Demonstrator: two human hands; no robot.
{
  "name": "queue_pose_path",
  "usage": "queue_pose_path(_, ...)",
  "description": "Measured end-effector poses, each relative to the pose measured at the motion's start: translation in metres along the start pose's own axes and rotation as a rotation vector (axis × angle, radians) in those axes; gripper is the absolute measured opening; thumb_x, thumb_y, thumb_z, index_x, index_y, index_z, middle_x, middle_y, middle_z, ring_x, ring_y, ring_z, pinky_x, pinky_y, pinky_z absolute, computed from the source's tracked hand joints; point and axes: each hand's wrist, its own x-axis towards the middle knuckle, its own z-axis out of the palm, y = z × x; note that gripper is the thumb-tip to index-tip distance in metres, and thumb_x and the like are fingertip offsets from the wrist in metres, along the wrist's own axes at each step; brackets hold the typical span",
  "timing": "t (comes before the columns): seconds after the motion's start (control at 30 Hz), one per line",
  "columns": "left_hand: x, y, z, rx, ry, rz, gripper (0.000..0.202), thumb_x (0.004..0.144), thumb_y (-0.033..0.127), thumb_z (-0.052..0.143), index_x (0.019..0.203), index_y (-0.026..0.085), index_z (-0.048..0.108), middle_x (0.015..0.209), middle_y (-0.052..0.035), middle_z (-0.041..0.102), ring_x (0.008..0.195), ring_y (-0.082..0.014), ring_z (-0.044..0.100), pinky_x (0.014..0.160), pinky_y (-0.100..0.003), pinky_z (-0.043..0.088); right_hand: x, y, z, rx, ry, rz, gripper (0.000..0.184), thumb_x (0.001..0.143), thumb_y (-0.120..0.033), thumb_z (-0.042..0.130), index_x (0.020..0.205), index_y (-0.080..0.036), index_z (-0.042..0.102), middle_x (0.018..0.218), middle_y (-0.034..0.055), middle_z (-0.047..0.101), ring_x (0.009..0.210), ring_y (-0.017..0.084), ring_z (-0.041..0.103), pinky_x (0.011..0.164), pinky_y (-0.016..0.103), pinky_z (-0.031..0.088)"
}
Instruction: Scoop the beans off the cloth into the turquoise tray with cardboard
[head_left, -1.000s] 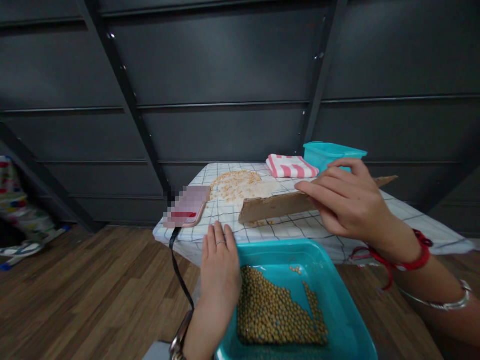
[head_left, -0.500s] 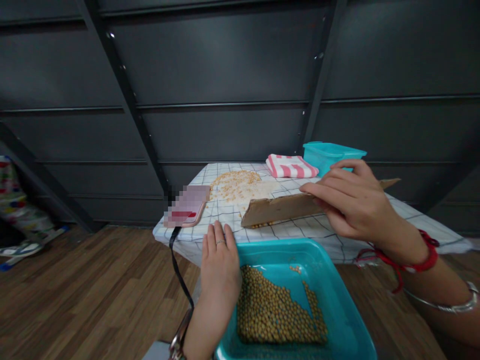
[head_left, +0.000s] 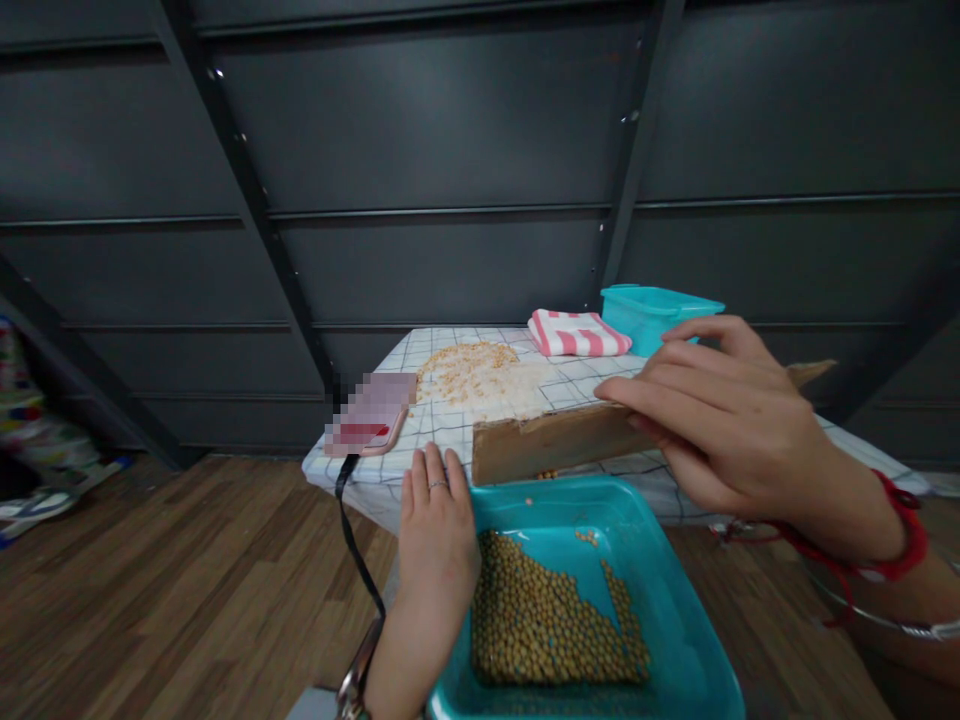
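Note:
My right hand [head_left: 720, 410] is closed on a strip of cardboard [head_left: 551, 442], which stands on its long edge along the front of the table. A few soybeans [head_left: 549, 474] show below the strip, by the table edge. My left hand [head_left: 439, 540] lies with fingers stretched out against the left rim of a teal tray [head_left: 686, 610]. Inside that tray many soybeans [head_left: 540, 620] cover much of the floor, and a few sit apart near its far side. More pale yellow beans or bits [head_left: 469, 365] are spread on the checked cloth behind the cardboard.
A phone [head_left: 382, 410] with a black strap lies on the cloth's left side. At the back are a folded pink-and-white striped towel [head_left: 577, 333] and a second teal container [head_left: 652, 310]. A dark panelled wall [head_left: 450, 130] rises behind the checked tablecloth [head_left: 442, 425].
My right hand has drawn the cardboard strip towards me, down to the tray's far rim. A bean now shows at that rim. My left hand has stayed by the tray.

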Motion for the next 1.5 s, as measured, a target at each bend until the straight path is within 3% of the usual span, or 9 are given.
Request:
queue_pose_path(0.13,0.001,0.001,-0.004,0.033,-0.059,0.011,0.05,0.072,0.001,0.034,0.12,-0.002,0.047,0.124,-0.0257,0.051,0.119,-0.0331,0.043,0.096,-0.045,0.039,0.002,-0.003,-0.003,-0.021,0.01,0.003,0.022,0.073,-0.007,0.043,0.088,-0.017,0.055,0.068,0.0039,0.06,0.064,0.016,0.053,0.076,0.04,0.042)
queue_pose_path(0.3,0.0,0.001,0.0,0.028,-0.01,0.017,0.053,0.07,0.0,0.034,0.122,0.003,0.046,0.122,-0.0209,0.055,0.119,-0.0305,0.043,0.097,-0.046,0.038,0.004,-0.004,-0.004,-0.024,0.013,0.005,0.022,0.073,-0.007,0.043,0.089,-0.018,0.054,0.07,0.003,0.06,0.065,0.016,0.053,0.077,0.04,0.042)
queue_pose_path(0.67,0.001,0.003,-0.004,0.064,-0.065,-0.01,0.052,0.073,0.0,0.032,0.124,0.0,0.043,0.131,-0.0259,0.043,0.122,-0.0333,0.038,0.096,-0.046,0.039,-0.002,0.012,0.0,-0.188,0.075,0.028,0.022,0.075,-0.01,0.044,0.096,-0.015,0.053,0.064,0.0023,0.057,0.061,0.018,0.049,0.069,0.04,0.041)
queue_pose_path(1.03,0.002,0.003,-0.008,0.082,-0.119,-0.011,0.051,0.075,0.001,0.033,0.125,-0.002,0.041,0.132,-0.0273,0.039,0.122,-0.0358,0.035,0.097,-0.047,0.037,-0.016,0.013,-0.007,-0.001,-0.002,0.027,0.028,0.075,-0.008,0.044,0.099,-0.02,0.051,0.078,0.0038,0.06,0.071,0.018,0.053,0.077,0.04,0.04)
queue_pose_path(1.33,0.002,0.004,-0.008,0.159,-0.127,-0.004,0.052,0.073,0.001,0.035,0.125,0.0,0.042,0.131,-0.0245,0.041,0.121,-0.0333,0.037,0.096,-0.044,0.039,-0.018,0.017,0.016,-0.182,-0.003,0.008,0.029,0.071,-0.006,0.043,0.095,-0.017,0.054,0.066,0.0031,0.059,0.066,0.018,0.051,0.072,0.038,0.039)
queue_pose_path(1.5,0.002,0.004,-0.009,0.183,-0.129,0.007,0.052,0.073,0.001,0.034,0.125,0.0,0.042,0.131,-0.0245,0.041,0.121,-0.0332,0.037,0.097,-0.043,0.039,-0.02,0.021,0.002,-0.121,0.015,0.002,0.029,0.073,-0.005,0.043,0.098,-0.016,0.052,0.07,0.0049,0.059,0.065,0.018,0.05,0.073,0.039,0.039)
